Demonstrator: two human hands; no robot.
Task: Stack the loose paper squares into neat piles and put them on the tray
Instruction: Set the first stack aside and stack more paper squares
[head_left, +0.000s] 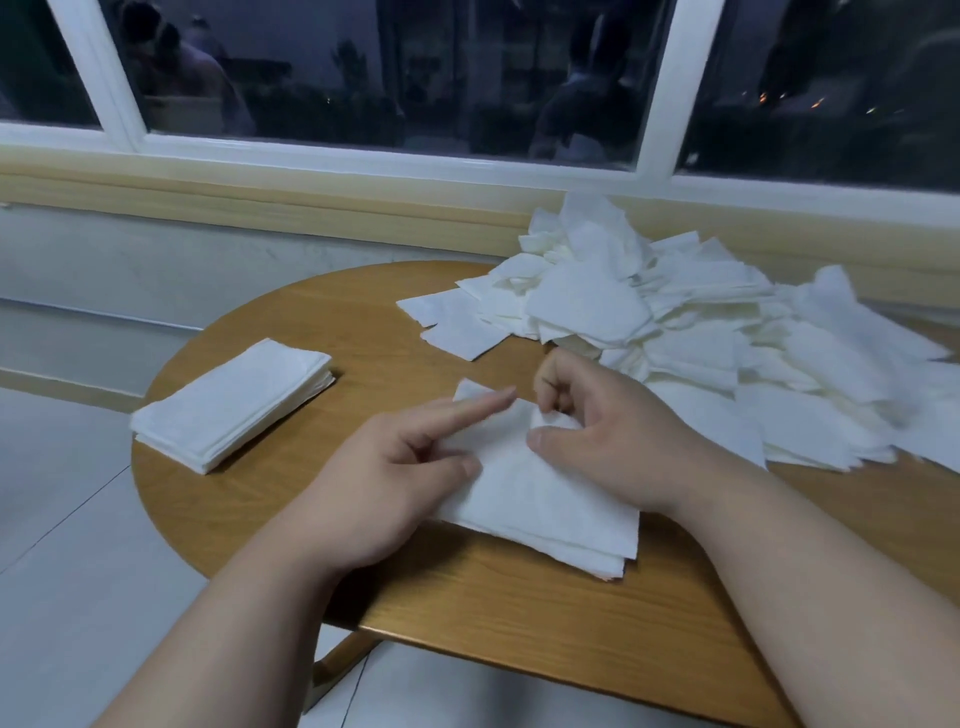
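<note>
Wood-grain oval table (467, 597), dark window (395, 73) behind. Far left: neat stack (234, 402) of soft white paper squares, edges flush. Centre: thin pile (545, 509) under both hands. Left hand (384, 467) lies on it, fingers straight. Right hand (613, 431) pinches top sheet (504, 441) btwn thumb & curled fingers. Right: loose heap (701, 322), jumbled, crumpled.

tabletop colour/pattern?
Warm light-brown wood grain on the table, clearest in the head view along its near edge.
</note>
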